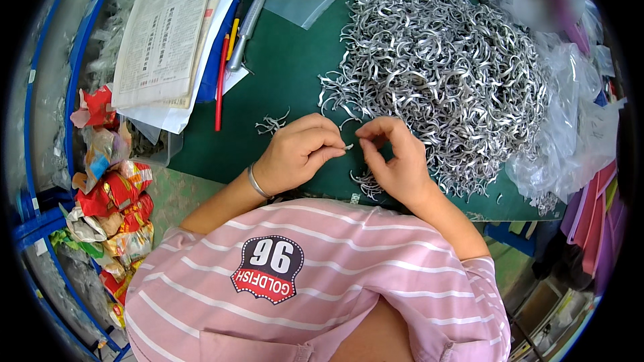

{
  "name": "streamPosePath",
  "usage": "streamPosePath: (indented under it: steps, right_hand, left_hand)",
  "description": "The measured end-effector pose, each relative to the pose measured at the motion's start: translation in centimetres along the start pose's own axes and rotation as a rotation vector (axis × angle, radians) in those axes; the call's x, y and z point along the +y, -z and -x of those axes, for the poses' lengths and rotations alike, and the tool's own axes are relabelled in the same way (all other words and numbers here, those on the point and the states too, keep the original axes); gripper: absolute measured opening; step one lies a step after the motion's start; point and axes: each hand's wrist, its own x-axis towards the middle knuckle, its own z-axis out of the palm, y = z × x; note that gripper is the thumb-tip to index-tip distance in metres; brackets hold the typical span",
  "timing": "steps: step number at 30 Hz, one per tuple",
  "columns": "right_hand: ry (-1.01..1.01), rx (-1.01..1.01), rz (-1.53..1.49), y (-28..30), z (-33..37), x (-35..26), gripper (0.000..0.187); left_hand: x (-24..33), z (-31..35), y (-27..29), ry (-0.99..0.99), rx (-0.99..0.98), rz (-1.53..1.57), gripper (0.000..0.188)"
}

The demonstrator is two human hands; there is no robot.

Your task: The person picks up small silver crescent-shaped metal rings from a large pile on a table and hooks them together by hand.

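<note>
Hands meet over the near edge of the dark green worktop (288,74), fingertips almost touching. Left hand (298,151) is curled narrow, thumb and forefinger pinched on a small curved silver metal clip (348,147) that pokes out toward the other hand; a thin silver bangle (255,182) sits on that wrist. Right hand (396,157) is bent in close too, fingers pinched together just beside the clip's tip, though whether it holds a piece of its own I cannot tell.

Right behind the right hand rises the big heap of curved silver metal clips (443,74), filling the worktop's far right part and spilling down to its near edge, where loose strays (365,181) lie touching the heel of the hand. A small tangle of clips (272,123) lies just beyond the left hand.

Open green surface runs from the left hand toward the far left corner, bounded by a red and a yellow pen (221,80), a grey metal tube (249,23) and a stack of printed papers (164,33) hanging over the left edge. Crumpled clear plastic bags (570,141) crowd the right edge. Colourful snack wrappers (111,194) pile up off the left side, beside a blue metal frame (74,60)
</note>
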Motion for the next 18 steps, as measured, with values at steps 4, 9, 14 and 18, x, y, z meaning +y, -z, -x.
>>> streamPosePath:
  steps: [4, 9, 14, 18]
  right_hand:
    - [0.114, 0.001, 0.215, 0.6, -1.2, 0.9, 0.017]
    - [0.212, 0.005, 0.395, 0.5, -2.2, 0.7, 0.015]
    - [0.253, -0.082, 0.566, -0.6, -2.6, 1.1, 0.012]
    - [0.243, -0.122, 0.64, -0.6, -2.5, 1.4, 0.011]
  left_hand:
    - [0.1, 0.0, 1.1, -0.076, 0.077, -0.124, 0.013]
    - [-0.3, 1.1, 4.4, 0.066, 0.181, -0.274, 0.01]
    - [-1.7, 2.4, 5.4, 0.168, 0.147, -0.383, 0.008]
    - [-1.6, 1.9, 4.8, 0.162, 0.187, -0.384, 0.011]
